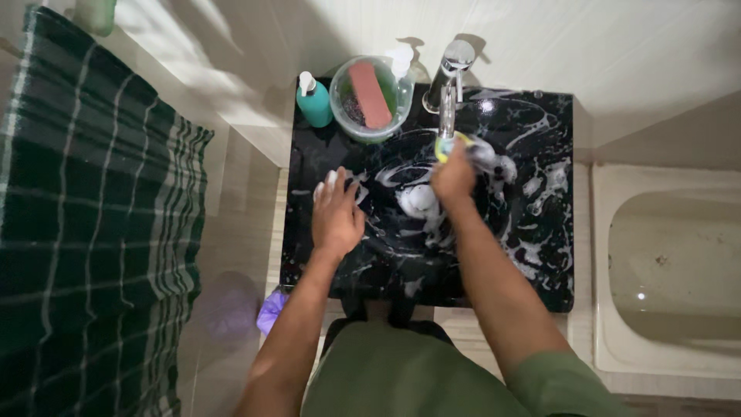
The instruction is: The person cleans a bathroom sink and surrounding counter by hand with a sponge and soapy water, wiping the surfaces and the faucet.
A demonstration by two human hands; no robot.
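We note right hand (pixel 454 174) clenched on sponge (pixel 445 147) under tap (pixel 448 93) — soft, light, soapy, likely slippery; grip across middle. Left hand (pixel 336 212) flat, fingers spread, on sink (pixel 540 232) — holds nothing.

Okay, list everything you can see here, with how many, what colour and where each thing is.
Sink: one, black, streaked with white foam, centre.
Tap: one, chrome, back edge of sink.
Sponge: one, yellow-green, gripped under the tap.
Bowl: one, clear plastic, back left of sink.
Block: one, pink, lying in the bowl.
Pump bottle: one, teal, left of the bowl.
Second pump bottle: one, pale, behind the bowl.
Cloth: one, dark green plaid, far left.
Bathtub: one, white, right.
Purple thing: one, below sink's left corner, unclear.
Left hand: flat on sink's left side.
Right hand: closed on the sponge.
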